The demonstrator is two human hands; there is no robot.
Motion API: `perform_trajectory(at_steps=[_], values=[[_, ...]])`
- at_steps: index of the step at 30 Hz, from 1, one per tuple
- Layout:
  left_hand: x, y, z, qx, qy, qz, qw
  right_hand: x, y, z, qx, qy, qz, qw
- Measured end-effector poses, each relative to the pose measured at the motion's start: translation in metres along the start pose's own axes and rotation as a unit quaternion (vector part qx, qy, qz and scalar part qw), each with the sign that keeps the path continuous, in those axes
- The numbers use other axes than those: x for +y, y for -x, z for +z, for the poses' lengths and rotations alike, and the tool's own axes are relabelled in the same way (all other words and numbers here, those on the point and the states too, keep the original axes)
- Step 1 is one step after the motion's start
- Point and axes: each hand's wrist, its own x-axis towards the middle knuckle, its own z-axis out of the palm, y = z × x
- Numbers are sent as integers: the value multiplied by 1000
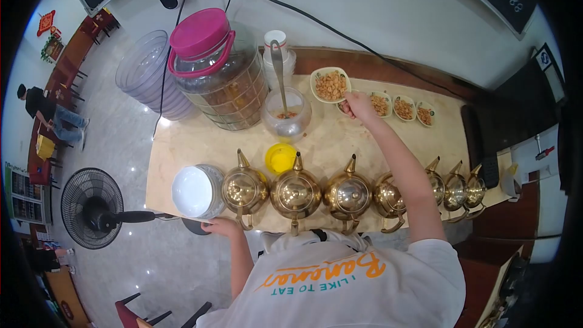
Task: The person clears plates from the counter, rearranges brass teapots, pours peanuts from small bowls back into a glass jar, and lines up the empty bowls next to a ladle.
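My right hand (358,108) is closed on the rim of a pale dish (315,89) filled with small brown pieces of food, raised slightly over the back of the wooden table. Similar small dishes (403,108) stand in a row just right of it. To its left is a clear round jar (286,123) with a long-handled spoon in it. My left hand (222,226) rests at the table's front edge, just below a stack of white bowls (192,191), with fingers stretched out and nothing visible in them.
Several gold teapots (296,193) line the front edge, some partly behind my right arm. A yellow bowl (280,158) sits behind them. A large pink-lidded jar (203,33) and stacked clear tubs (146,73) are at back left. A fan (93,208) stands left; a person (51,112) is farther off.
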Motion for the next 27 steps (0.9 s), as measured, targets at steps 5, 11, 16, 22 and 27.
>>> perform_trajectory(at_steps=[5, 11, 16, 22, 27], values=[[-17, -8, 2, 8, 4, 18, 1000, -46, 28, -4, -31, -17, -47, 998], [-24, -13, 2, 15, -3, 19, 1000, -65, 38, 11, -51, 48, -87, 994], [-21, -11, 3, 26, -2, 25, 999, -74, 41, 25, -51, 110, -102, 987], [-17, -9, 2, 23, 2, 16, 1000, -80, 41, 36, -38, 154, -157, 975], [-14, -8, 1, 21, -6, 12, 1000, -77, 35, 40, -17, 182, -187, 965]])
